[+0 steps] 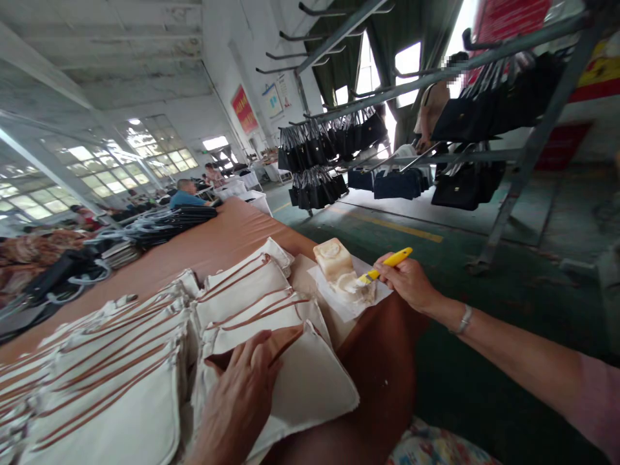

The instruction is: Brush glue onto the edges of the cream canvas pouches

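My left hand (241,394) lies flat, fingers spread, on a cream canvas piece (310,381) with brown trim at the near end of a brown table (227,236). My right hand (409,282) grips a yellow-handled brush (387,263), its tip resting in pale paste on a white sheet (339,303). A cream block (333,257) stands on that sheet, just left of the brush tip. More cream canvas pieces (242,290) lie overlapped in rows to the left.
Metal racks (513,155) hung with black bags (314,187) stand across the green floor on the right. Dark bags (169,223) are piled at the table's far end. Other people sit at tables in the background on the left, and one stands behind the racks.
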`<act>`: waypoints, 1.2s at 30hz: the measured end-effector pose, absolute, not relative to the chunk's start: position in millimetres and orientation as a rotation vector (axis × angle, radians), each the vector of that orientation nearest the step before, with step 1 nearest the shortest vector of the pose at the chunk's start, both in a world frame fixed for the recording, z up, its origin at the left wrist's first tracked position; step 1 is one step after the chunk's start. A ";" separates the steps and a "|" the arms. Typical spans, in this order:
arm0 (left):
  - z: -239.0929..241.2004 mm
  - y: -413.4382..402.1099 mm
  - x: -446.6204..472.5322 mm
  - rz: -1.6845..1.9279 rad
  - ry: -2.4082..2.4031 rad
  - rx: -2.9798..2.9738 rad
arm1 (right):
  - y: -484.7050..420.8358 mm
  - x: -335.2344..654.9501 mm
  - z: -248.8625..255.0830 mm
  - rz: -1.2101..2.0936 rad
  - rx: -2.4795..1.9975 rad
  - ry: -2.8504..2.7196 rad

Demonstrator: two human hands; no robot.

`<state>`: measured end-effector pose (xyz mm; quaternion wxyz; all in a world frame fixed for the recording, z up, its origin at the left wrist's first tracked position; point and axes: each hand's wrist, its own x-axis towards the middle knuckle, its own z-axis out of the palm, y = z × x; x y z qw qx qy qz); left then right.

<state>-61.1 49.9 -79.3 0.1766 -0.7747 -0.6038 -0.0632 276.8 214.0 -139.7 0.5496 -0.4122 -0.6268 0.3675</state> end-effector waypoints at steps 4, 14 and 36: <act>-76.9 108.5 -45.1 0.158 -1.928 -2.356 | 234.4 263.9 -142.0 0.765 -0.980 -1.654; -109.1 167.4 -12.7 0.213 -2.096 -2.422 | 271.3 237.2 -161.3 0.666 -1.026 -1.852; -57.2 62.6 -9.9 -0.857 -2.668 -2.563 | 169.4 268.1 -120.9 0.793 -0.874 -1.651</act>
